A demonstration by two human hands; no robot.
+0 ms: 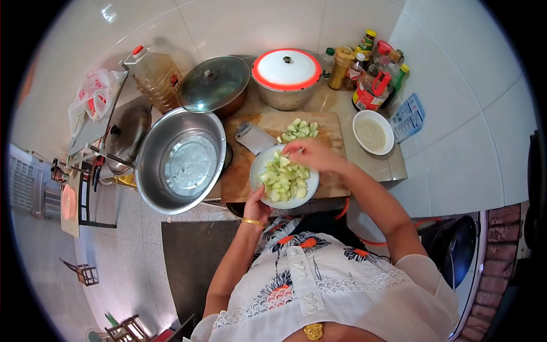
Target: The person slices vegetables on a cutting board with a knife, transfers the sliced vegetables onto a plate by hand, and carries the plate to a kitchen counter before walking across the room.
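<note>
My left hand (257, 206) grips the near left rim of a white plate (256, 171), thumb over the edge. Pale green chopped vegetable pieces (285, 181) are heaped on the plate. Above the heap's far side, my right hand (312, 154) has its fingers curled down at the pieces; what lies between the fingertips is hidden. Under and behind the plate is a wooden cutting board (327, 128). More cut pieces (299, 130) form a pile on it, just beyond my right hand. A cleaver (254, 137) rests on the board to the left of that pile.
A large metal basin (149, 181) stands left of the board. Behind are a glass-lidded pot (213, 85) and a white-lidded pot (286, 69). A bowl of cloudy liquid (373, 133) sits at right, near several bottles and a sauce jug (370, 91).
</note>
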